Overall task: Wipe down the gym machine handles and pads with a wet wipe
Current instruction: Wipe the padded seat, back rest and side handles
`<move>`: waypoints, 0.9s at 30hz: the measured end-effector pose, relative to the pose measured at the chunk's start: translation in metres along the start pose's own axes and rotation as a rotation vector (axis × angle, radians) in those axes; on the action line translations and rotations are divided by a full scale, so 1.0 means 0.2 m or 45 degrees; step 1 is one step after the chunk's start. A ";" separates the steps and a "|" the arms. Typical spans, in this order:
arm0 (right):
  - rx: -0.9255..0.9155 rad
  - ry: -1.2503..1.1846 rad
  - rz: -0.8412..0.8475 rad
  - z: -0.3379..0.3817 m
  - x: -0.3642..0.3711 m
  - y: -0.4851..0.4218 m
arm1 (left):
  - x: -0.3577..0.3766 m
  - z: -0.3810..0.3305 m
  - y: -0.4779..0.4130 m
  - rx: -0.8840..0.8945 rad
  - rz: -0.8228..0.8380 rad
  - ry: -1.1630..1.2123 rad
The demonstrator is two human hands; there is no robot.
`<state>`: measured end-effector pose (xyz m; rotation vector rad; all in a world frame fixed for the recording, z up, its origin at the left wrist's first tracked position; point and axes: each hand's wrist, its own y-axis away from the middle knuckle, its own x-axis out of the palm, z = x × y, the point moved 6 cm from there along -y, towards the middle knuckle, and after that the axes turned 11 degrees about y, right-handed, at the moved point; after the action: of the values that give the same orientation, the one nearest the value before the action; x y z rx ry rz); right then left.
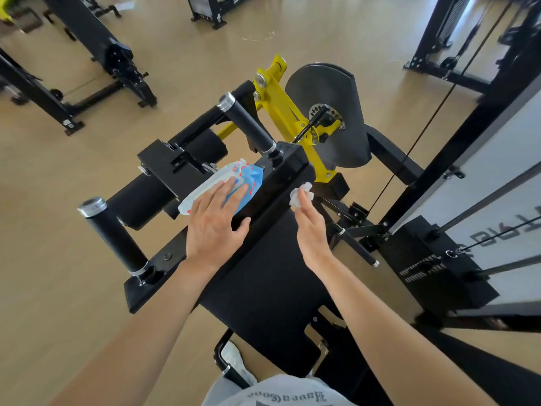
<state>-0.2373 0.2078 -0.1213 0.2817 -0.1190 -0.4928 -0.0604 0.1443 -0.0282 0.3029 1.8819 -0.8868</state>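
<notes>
The left hand [216, 221] lies flat, fingers spread, on the wipe pack [213, 183]. The right hand [310, 230] pinches the wet wipe [301, 194] in its fingers at the pad [263, 288] top edge. A black handle [248, 121] stands behind the pack.

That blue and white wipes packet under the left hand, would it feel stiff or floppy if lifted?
Probably floppy: the wipes packet looks like soft, creased film under the left hand. Likely light: it lies fairly flat. Its glossy skin may slide on the smooth black frame.
</notes>
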 end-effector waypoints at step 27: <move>0.501 -0.215 0.315 -0.17 0.40 0.52 | -0.27 0.14 0.55 -0.060 -0.132 0.275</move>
<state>-0.1146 0.2650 -0.1205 0.6020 -0.4125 -0.2425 0.0455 0.2102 -0.0379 0.2835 2.1311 -0.9072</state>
